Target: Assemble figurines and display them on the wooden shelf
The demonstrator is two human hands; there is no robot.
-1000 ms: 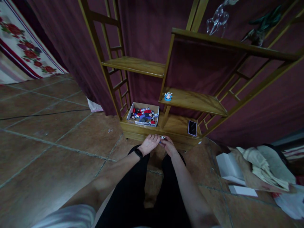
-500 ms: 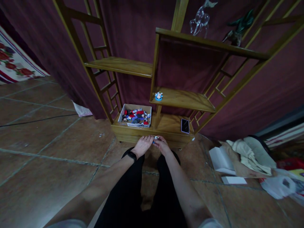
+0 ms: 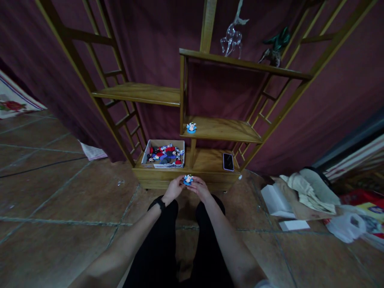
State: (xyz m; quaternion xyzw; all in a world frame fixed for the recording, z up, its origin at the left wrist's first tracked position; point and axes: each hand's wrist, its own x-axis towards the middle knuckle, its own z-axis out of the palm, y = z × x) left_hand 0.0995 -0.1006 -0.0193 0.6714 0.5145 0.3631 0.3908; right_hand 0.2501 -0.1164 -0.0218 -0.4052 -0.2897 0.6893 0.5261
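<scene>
Between my two hands is a small toy figurine (image 3: 188,180) on a blue base, held upright in front of the low drawer part of the shelf. My left hand (image 3: 174,189) grips it from the left side, and a dark band is on that wrist. The fingers of my right hand (image 3: 200,188) are closed on its right side and base. A similar figurine (image 3: 191,128) with a blue base stands on the middle shelf (image 3: 223,130). At the lower left, an open cardboard box (image 3: 145,161) holds several red, purple and dark figurines.
A phone (image 3: 228,162) lies on the bottom board. On the top shelf stand a clear glass deer (image 3: 232,38) and a dark green statuette (image 3: 276,46). White boxes (image 3: 277,202), cloth (image 3: 306,192) and a plastic bag (image 3: 346,227) lie on the floor to the right.
The figurine now shows plainly between my hands; before, my fingers mostly covered it. My hands have shifted slightly left in view and parted a little. The whole scene has shifted left and down.
</scene>
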